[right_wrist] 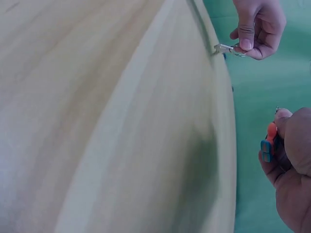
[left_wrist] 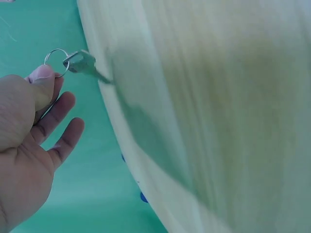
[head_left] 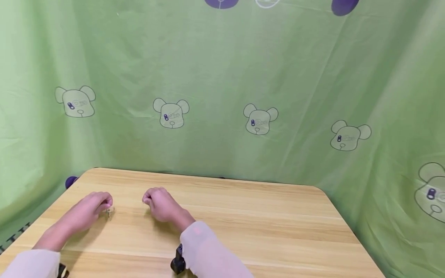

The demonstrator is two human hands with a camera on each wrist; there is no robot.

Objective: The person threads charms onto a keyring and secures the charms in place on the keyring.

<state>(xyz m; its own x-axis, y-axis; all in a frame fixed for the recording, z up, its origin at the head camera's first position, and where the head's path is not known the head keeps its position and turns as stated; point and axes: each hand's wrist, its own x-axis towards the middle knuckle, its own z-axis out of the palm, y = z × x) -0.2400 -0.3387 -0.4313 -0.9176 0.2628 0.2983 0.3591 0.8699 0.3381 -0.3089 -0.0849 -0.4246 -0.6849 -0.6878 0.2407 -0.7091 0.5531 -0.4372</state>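
Above the left part of the table, my left hand (head_left: 87, 210) pinches a thin metal key ring (left_wrist: 57, 49) between thumb and forefinger. A silver key (left_wrist: 81, 63) hangs from that ring, its tip close over the wood in the left wrist view. My right hand (head_left: 163, 204) is a short way to the right, palm turned inward. In the right wrist view it holds a small orange and blue charm (right_wrist: 266, 149) against its fingers, with a bit of metal link (right_wrist: 278, 109) showing above the thumb. The hand hides the charm in the head view.
A light wood table (head_left: 250, 224) with rounded corners lies under both hands. Green curtain (head_left: 215, 69) printed with bear heads hangs behind it and along the sides. A black wrist device (head_left: 178, 264) sits below the right sleeve.
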